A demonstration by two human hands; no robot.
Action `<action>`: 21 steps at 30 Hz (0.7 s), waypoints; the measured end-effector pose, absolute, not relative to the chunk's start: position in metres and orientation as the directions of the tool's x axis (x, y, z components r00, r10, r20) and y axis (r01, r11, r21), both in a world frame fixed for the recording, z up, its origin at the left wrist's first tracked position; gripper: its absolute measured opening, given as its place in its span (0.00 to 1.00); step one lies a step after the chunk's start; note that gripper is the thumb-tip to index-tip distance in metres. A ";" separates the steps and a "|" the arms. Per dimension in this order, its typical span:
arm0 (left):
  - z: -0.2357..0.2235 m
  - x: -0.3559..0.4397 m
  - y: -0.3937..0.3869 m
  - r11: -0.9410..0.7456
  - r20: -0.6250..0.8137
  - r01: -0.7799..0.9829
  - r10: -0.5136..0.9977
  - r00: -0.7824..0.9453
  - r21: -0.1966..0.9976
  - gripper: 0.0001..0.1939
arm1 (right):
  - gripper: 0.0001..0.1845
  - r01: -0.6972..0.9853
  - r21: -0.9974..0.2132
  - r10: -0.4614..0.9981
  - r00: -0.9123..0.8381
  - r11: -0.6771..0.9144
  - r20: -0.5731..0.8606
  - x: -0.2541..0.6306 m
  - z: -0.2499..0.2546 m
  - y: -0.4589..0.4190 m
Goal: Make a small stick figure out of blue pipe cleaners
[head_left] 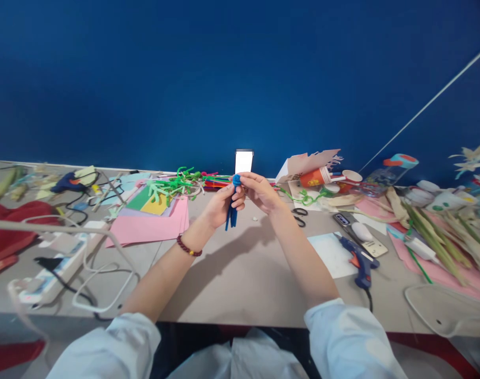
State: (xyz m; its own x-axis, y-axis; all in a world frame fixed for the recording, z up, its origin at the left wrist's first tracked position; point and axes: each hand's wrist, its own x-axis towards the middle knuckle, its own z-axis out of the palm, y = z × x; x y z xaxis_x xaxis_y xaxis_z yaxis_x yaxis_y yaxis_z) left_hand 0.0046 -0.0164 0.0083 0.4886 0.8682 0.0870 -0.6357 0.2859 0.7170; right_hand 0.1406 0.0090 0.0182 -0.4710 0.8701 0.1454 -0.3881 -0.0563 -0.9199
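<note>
A bundle of blue pipe cleaners (232, 217) is held up over the middle of the table, with a rounded, coiled top and loose ends hanging straight down. My left hand (221, 206) is closed around the bundle just below that top. From the other side, my right hand (261, 190) pinches the coiled blue top between thumb and fingers. The exact fold of the top is partly hidden by the fingertips. Behind the hands, a bright white upright rectangle (243, 160) stands against the blue wall.
Green pipe cleaners (180, 181) lie on coloured paper sheets (145, 226) to the left, near a white power strip (66, 268) with trailing cables. To the right are black-handled scissors (300, 217), a blue glue gun (360, 260), a phone (360, 234), paper cups (317, 177) and dried husks (441, 242).
</note>
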 end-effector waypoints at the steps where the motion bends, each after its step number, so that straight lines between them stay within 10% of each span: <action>1: 0.008 0.005 -0.016 0.285 0.090 -0.636 0.867 0.491 0.717 0.12 | 0.16 -0.382 -0.922 0.866 -0.479 -0.056 0.145 0.141 0.018 0.009; 21: 0.003 0.000 -0.012 0.175 0.159 -0.554 0.851 0.501 0.814 0.13 | 0.13 -0.215 -0.952 0.869 -0.402 0.217 0.289 0.150 0.039 -0.004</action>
State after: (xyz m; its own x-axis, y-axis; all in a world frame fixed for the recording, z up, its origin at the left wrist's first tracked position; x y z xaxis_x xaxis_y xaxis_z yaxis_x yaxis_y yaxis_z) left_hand -0.0003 -0.0119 0.0033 0.5015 0.8505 0.1587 -0.5544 0.1751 0.8136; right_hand 0.1504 -0.0040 0.0388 -0.4016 0.8691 0.2887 -0.2147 0.2171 -0.9522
